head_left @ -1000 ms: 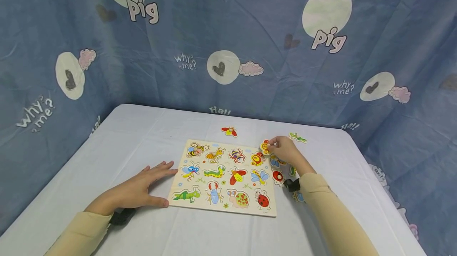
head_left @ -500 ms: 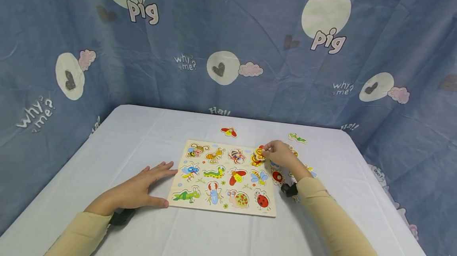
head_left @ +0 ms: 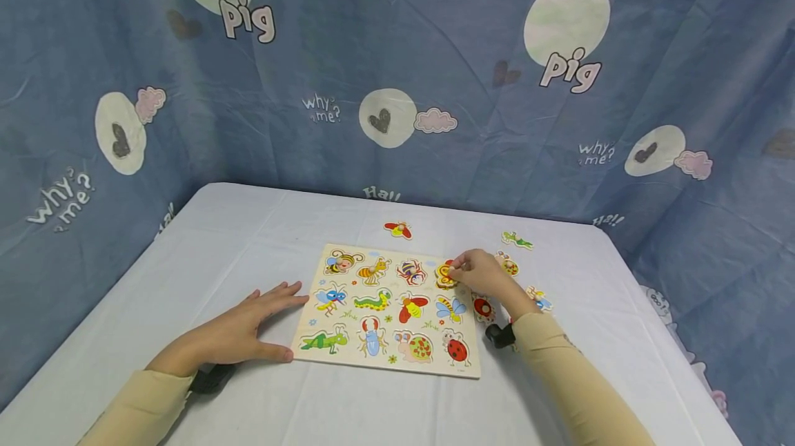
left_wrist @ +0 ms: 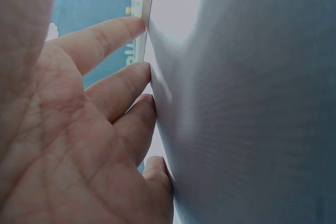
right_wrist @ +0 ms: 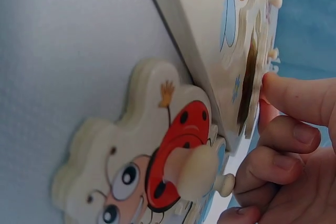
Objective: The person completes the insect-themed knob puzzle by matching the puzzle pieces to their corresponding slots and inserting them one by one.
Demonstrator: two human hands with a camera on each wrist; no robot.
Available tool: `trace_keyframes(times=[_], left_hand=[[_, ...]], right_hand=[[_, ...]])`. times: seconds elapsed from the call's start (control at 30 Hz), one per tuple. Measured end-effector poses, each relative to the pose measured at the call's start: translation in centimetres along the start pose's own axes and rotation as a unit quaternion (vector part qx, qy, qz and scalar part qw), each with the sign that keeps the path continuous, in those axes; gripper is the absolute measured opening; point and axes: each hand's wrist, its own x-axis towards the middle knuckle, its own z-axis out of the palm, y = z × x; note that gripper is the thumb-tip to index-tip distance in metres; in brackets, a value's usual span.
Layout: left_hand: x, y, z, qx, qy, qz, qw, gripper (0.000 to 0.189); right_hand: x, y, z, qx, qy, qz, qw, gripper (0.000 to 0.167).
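Observation:
A wooden insect puzzle board lies on the white table, printed with bugs. My right hand pinches a red-and-yellow butterfly puzzle piece between thumb and fingers. The piece overlaps the matching butterfly picture at the board's upper right. In the right wrist view, a dark gap shows between the piece's edge and the board; the other fingers are curled below. My left hand rests at the board's left side with fingers spread. Its index fingertip meets the board's edge in the left wrist view.
A knobbed ladybug piece lies against the board's right edge. Farther right are a snail piece, a blue bug piece and a green bug piece. Behind the board lies a red-winged bug piece. A blue patterned curtain hangs behind.
My right hand has moved left and slightly down, carrying the butterfly piece from beside the board's upper right corner onto the butterfly picture. My left hand has stayed still.

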Motion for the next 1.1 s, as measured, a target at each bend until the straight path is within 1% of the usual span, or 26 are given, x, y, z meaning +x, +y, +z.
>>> trace_keyframes(times=[0.13,0.5,0.7,0.93,1.1], left_hand=[[0.00,-0.03,0.02,-0.001,0.000,0.000,1.0000,0.097],[0.04,-0.10,0.05,0.003,0.001,0.000,1.0000,0.096],[0.04,-0.14,0.08,0.001,0.000,-0.003,1.0000,0.097],[0.02,-0.09,0.06,-0.001,-0.001,-0.006,1.0000,0.096],[0.06,0.02,0.02,-0.001,-0.002,-0.006,1.0000,0.096]], right_hand=[[-0.12,-0.15,0.06,-0.006,-0.004,-0.007,0.9999,0.019],[-0.63,-0.82,0.06,-0.013,-0.012,0.011,0.9998,0.019],[-0.66,-0.70,0.08,-0.013,-0.014,0.021,0.9996,0.018],[-0.59,-0.38,0.39,-0.013,-0.004,0.018,0.9997,0.019],[-0.70,-0.38,0.38,-0.010,0.002,0.024,0.9996,0.019]])
